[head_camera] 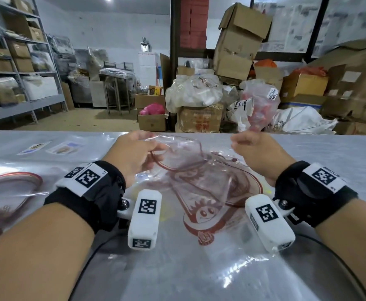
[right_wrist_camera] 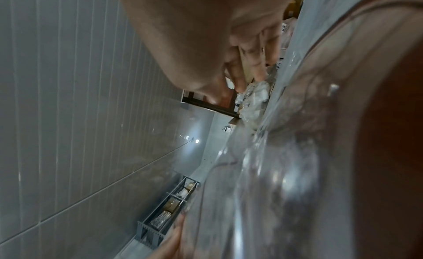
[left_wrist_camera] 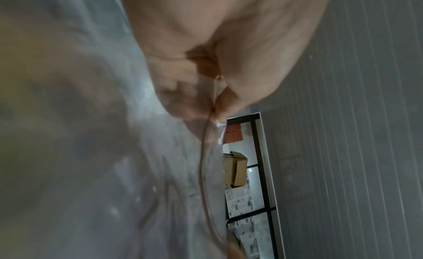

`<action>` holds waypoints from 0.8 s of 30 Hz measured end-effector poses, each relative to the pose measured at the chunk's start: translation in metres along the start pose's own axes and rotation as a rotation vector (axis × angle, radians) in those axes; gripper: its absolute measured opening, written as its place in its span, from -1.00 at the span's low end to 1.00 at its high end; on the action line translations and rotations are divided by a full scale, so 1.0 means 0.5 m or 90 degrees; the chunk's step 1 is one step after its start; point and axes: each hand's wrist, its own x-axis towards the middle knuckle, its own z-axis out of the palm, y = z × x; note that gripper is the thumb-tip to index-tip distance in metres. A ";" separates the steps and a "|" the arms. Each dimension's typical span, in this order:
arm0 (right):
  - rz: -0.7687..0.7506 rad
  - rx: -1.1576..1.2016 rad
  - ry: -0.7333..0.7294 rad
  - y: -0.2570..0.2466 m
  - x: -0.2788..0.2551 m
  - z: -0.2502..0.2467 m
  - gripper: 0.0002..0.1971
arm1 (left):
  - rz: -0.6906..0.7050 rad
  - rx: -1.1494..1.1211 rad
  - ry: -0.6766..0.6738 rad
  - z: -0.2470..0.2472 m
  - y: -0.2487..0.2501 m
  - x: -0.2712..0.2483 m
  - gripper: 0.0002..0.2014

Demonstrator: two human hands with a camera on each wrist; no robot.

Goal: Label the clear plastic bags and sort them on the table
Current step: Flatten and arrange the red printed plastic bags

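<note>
Both hands are up over the middle of the counter (head_camera: 340,148) in the head view: the left hand (head_camera: 134,155) pinches the far left edge of a clear plastic bag (head_camera: 190,168) with red print, fingers curled round the film, while the right hand (head_camera: 256,153) hovers at the bag's right side, fingers bent loosely, and whether it has hold of the film I cannot tell from here. That bag is lifted and crumpled between the hands, over more printed clear plastic lying flat on the counter. At far left lie two small labels (head_camera: 51,147), and another red-printed bag (head_camera: 10,192) sits at the near left edge. Over to the left wrist view: thumb and fingers (left_wrist_camera: 183,93) are closed tight on the bag's edge (left_wrist_camera: 206,163), which hangs away from the pinch. Right wrist view now: the fingers (right_wrist_camera: 251,64) are curled beside the blurred bag film (right_wrist_camera: 286,163), contact unclear.
</note>
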 end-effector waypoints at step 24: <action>0.054 0.255 0.133 0.011 0.017 -0.035 -0.81 | -0.062 -0.122 0.043 -0.014 -0.008 0.009 -0.84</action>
